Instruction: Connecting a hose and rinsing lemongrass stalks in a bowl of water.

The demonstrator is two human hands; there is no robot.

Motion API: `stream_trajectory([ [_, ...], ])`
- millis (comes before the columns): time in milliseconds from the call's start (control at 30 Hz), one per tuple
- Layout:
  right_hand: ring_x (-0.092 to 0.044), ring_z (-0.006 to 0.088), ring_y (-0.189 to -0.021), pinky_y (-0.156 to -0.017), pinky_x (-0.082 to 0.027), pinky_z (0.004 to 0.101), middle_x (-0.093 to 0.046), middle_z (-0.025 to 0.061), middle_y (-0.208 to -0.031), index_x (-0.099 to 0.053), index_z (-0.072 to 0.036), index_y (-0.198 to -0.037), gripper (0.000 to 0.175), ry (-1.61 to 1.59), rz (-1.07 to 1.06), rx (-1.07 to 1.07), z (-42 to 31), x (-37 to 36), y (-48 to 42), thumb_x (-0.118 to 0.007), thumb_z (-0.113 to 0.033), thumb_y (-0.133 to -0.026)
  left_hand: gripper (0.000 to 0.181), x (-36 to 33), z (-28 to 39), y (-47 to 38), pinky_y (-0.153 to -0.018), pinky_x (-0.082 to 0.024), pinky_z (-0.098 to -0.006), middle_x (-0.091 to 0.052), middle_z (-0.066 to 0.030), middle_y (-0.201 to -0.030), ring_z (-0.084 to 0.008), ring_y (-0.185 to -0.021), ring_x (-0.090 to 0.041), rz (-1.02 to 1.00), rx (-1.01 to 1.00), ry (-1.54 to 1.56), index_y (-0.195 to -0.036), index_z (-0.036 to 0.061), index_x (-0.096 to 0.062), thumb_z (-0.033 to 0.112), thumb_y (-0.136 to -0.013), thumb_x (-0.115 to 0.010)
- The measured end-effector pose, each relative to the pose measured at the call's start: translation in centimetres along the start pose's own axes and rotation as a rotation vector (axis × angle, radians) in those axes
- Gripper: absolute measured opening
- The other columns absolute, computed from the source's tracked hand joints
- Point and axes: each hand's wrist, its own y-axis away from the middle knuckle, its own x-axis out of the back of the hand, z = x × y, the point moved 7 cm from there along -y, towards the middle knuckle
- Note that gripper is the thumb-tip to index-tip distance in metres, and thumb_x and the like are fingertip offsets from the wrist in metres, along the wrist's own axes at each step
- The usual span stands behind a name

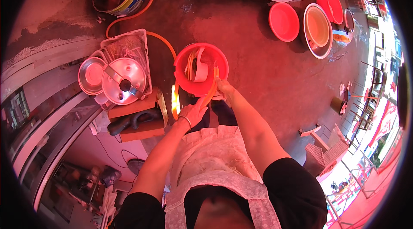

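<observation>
An orange hose (212, 91) runs through both hands, its end tilted down into a red plastic bucket (184, 86) on the floor in front of me. My right hand (226, 87) grips the hose near its end, over the bucket's near right rim. My left hand (193, 112), with a band at the wrist, holds it further back, just outside the bucket. Inside the bucket stand a pale curved utensil (201, 67) and several thin yellowish sticks (191, 64). What comes from the hose end is hard to make out.
Left of the bucket are a plastic crate (146, 48), a metal pot lid with clamp bar (124, 80), a metal bowl (92, 75) and a cardboard box (138, 136). A large pail (121, 11) stands behind. Far right are a red basin (284, 22) and nested basins (328, 48).
</observation>
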Motion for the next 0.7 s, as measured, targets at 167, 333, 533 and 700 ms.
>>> stream_trajectory([
  [167, -0.06, 0.0247, -0.068, -0.061, -0.054, 0.0384, -0.061, 0.0112, -0.091, -0.05, -0.007, -0.114, 0.047, -0.067, -0.071, 0.116, 2.8, -1.4, -1.6, -0.043, -0.047, -0.09, 0.049, -2.0, -4.1, -5.4, -0.07, -0.047, -0.0502, -0.062, -0.0252, -0.083, -0.0433, -0.079, -0.06, 0.169, 0.013, 0.105, -0.13, 0.0142, -0.037, 0.035, -0.087, -0.049],
  [333, -0.063, 0.025, -0.076, -0.063, -0.053, 0.0399, -0.061, 0.0144, -0.096, -0.048, -0.005, -0.113, 0.046, 0.406, 0.57, 0.141, 7.9, 7.3, -12.0, -0.065, -0.032, -0.079, 0.05, -3.4, -3.1, -11.2, -0.078, -0.045, -0.0468, -0.061, -0.0235, -0.097, -0.041, -0.093, -0.057, 0.084, 0.127, 0.176, -0.128, 0.0117, -0.04, 0.035, -0.086, -0.051],
  [533, -0.058, 0.0374, -0.096, -0.083, -0.046, 0.0427, -0.06, 0.0235, -0.098, -0.046, 0.0, -0.109, 0.053, 0.278, 0.606, 0.313, 7.7, 7.6, -15.2, -0.069, -0.03, -0.071, 0.05, -5.6, -3.2, -16.4, -0.083, -0.045, -0.0422, -0.058, -0.0216, -0.108, -0.0389, -0.1, -0.055, 0.152, 0.147, 0.235, -0.127, 0.0087, -0.041, 0.035, -0.086, -0.051],
  [700, -0.058, 0.0377, -0.093, -0.08, -0.046, 0.0441, -0.061, 0.0181, -0.092, -0.053, -0.009, -0.097, 0.032, 0.387, 0.432, 0.397, 3.3, 8.9, -14.9, -0.065, -0.025, -0.073, 0.05, -5.7, -1.0, -21.3, -0.083, -0.045, -0.044, -0.059, -0.0243, -0.105, -0.0405, -0.097, -0.056, 0.238, 0.099, 0.185, -0.127, 0.0067, -0.043, 0.036, -0.086, -0.051],
])
